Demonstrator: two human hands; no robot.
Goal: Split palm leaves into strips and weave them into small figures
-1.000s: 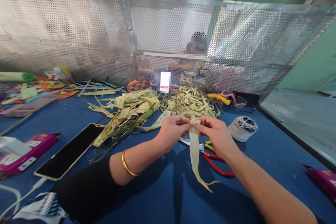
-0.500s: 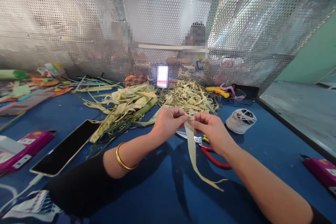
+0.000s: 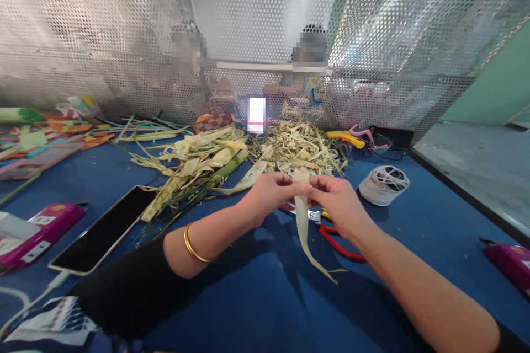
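While both hands remain fastened on the pale husk strip, its upper end has emerged: the head view now shows a broad edge standing clear above the thumbs, and the dangling tail has swung left. I judge this a shift of grip; the work on this strip looks unfinished. The left hand and right hand each pinch it, thumbs meeting across it; neither is free. The strip hangs over the middle of the blue table, nearer than the heaps.

Counted from where I stand: one strip in hand; one leaf heap, far left of the hands; one shred heap, far centre; one pair of scissors, partly hidden beneath the hands; one white spool, right; two magenta socket blocks, one left, one right; one dark phone, near left; one lit screen, far centre.
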